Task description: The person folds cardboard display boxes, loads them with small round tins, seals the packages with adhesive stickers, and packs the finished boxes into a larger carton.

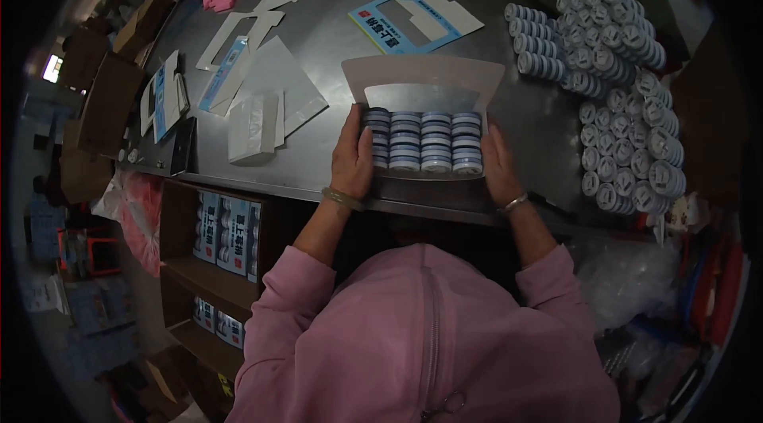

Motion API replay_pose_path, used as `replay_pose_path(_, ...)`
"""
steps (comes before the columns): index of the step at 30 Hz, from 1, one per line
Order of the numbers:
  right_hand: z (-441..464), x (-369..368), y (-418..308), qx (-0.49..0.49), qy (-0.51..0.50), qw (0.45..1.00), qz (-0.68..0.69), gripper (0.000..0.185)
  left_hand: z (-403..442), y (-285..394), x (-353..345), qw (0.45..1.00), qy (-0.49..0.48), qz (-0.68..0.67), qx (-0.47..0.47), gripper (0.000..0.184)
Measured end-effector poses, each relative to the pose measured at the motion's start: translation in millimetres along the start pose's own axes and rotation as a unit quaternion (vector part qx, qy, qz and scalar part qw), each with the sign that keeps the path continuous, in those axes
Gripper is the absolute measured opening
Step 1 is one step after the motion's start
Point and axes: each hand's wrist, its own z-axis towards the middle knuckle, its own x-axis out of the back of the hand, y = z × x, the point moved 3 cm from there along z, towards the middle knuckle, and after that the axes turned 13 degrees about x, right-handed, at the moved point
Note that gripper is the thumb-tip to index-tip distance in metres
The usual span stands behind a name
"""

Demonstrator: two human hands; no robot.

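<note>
At the table edge (290, 186), left hand (354, 159) and right hand (501, 165) in seeming grip on carton (421, 69), bare steel (548, 133) either side.

The person wears a dusty-pink jacket (509, 343) of plain, softly creased cloth. A zip (434, 320) runs down its front, set in a raised seam of greyer pink, and near the zip's lower visible end is a small, thin ring (455, 401). On either side of the zip are the loose, matching left sleeve (290, 288) and right sleeve (552, 280), both ending on the forearm. Left of the zip, the wrist has a thick, dull greenish bangle (342, 200); right of it, a slimmer, silvery bracelet (513, 204).
</note>
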Motion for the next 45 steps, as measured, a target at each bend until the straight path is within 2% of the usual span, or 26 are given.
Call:
replay_pose_path(4,6.3,5.0,-14.2,-0.006,-0.037,0.998,-0.049,0.051,4.2,-10.6,-6.3,0.994,0.004,0.083,-0.068,0.054)
replay_pose_path(6,8.9,5.2,-15.8,0.029,-0.057,0.991,-0.115,0.055,0.7,-10.9,-10.8,0.968,0.039,0.223,-0.107,0.059)
replay_pose_path(7,9.4,6.5,-14.8,0.028,-0.057,0.991,-0.114,0.055,-0.1,-10.6,-12.5,0.968,0.039,0.223,-0.106,0.059)
replay_pose_path(9,12.2,6.8,-20.3,0.090,-0.103,0.967,-0.214,0.059,-1.7,-8.4,-16.4,0.940,0.057,0.315,-0.122,0.068)
replay_pose_path(10,14.3,7.9,-24.9,0.088,-0.103,0.968,-0.213,0.059,-1.9,-7.4,-17.3,0.939,0.055,0.316,-0.121,0.068)
replay_pose_path(12,19.0,7.9,-36.7,0.082,-0.183,0.903,-0.381,0.062,-2.6,-5.2,-19.6,0.920,0.062,0.368,-0.122,0.075)
replay_pose_path(13,20.9,7.4,-40.8,0.079,-0.182,0.903,-0.381,0.062,-3.3,-3.3,-19.9,0.919,0.059,0.369,-0.122,0.075)
replay_pose_path(15,23.4,3.3,-43.8,0.061,-0.248,0.850,-0.461,0.066,-4.0,-1.2,-20.4,0.908,0.051,0.403,-0.104,0.074)
replay_pose_path(22,16.0,-6.2,-40.8,0.028,-0.284,0.829,-0.481,0.075,-3.6,0.4,-22.1,0.906,0.045,0.412,-0.090,0.083)
replay_pose_path(24,14.5,-4.4,-39.4,0.022,-0.266,0.870,-0.415,0.074,-3.6,1.3,-21.9,0.913,0.044,0.396,-0.088,0.081)
replay_pose_path(25,10.9,-4.3,-29.9,0.023,-0.265,0.870,-0.416,0.074,-3.0,-0.3,-21.2,0.913,0.045,0.395,-0.089,0.081)
replay_pose_path(27,3.3,0.8,-8.5,0.087,-0.177,0.929,-0.314,0.066,-1.3,-8.2,-17.5,0.912,0.059,0.388,-0.117,0.072)
replay_pose_path(28,7.0,8.0,-4.6,0.088,-0.176,0.928,-0.316,0.066,5.9,-17.7,-12.0,0.912,0.060,0.387,-0.120,0.072)
replay_pose_path(29,10.5,16.4,0.5,0.050,-0.136,0.973,-0.182,0.063,17.0,-32.5,-2.1,0.982,-0.001,0.178,-0.058,0.064)
replay_pose_path(30,14.3,21.5,5.6,0.010,-0.092,0.995,-0.045,0.062,25.8,-42.9,2.8,0.997,-0.062,-0.042,0.008,0.057)
replay_pose_path(31,19.3,22.8,9.9,0.008,-0.092,0.995,-0.046,0.062,30.3,-42.8,3.6,0.997,-0.064,-0.042,0.010,0.057)
replay_pose_path(33,28.8,24.6,23.9,-0.108,-0.029,0.988,0.107,0.052,37.2,-39.6,8.5,0.990,-0.033,-0.135,-0.006,0.043)
replay_pose_path(34,34.2,25.6,25.8,-0.108,-0.029,0.988,0.107,0.052,40.0,-32.0,11.3,0.984,-0.059,-0.168,0.027,0.031)
replay_pose_path(35,39.5,27.2,26.0,-0.087,-0.040,0.991,0.095,0.049,45.5,-35.7,13.9,0.984,-0.057,-0.168,0.028,0.031)
replay_pose_path(37,46.6,29.8,23.9,-0.066,-0.051,0.993,0.085,0.045,54.0,-38.3,16.6,0.991,-0.112,-0.065,-0.007,0.034)
replay_pose_path(38,49.8,33.0,15.1,0.085,-0.062,0.992,-0.065,0.043,53.7,-42.2,18.9,0.992,-0.113,-0.064,-0.005,0.034)
replay_pose_path(39,49.5,34.6,5.4,0.233,-0.071,0.947,-0.212,0.040,47.3,-28.7,23.5,0.989,-0.064,0.067,-0.117,0.038)
replay_pose_path(40,50.2,40.7,4.4,0.232,-0.072,0.947,-0.211,0.040,40.2,-17.4,25.9,0.954,-0.013,0.195,-0.225,0.041)
replay_pose_path(42,47.5,42.9,-2.6,0.304,-0.249,0.884,-0.252,0.042,33.6,-14.2,29.3,0.949,-0.045,0.230,-0.212,0.043)
replay_pose_path(44,42.1,45.6,-14.7,0.306,-0.265,0.874,-0.270,0.041,32.5,-14.7,35.7,0.941,-0.079,0.264,-0.197,0.045)
replay_pose_path(45,39.0,46.0,-22.2,0.310,-0.280,0.861,-0.289,0.041,31.7,-12.6,40.6,0.918,-0.099,0.315,-0.220,0.042)
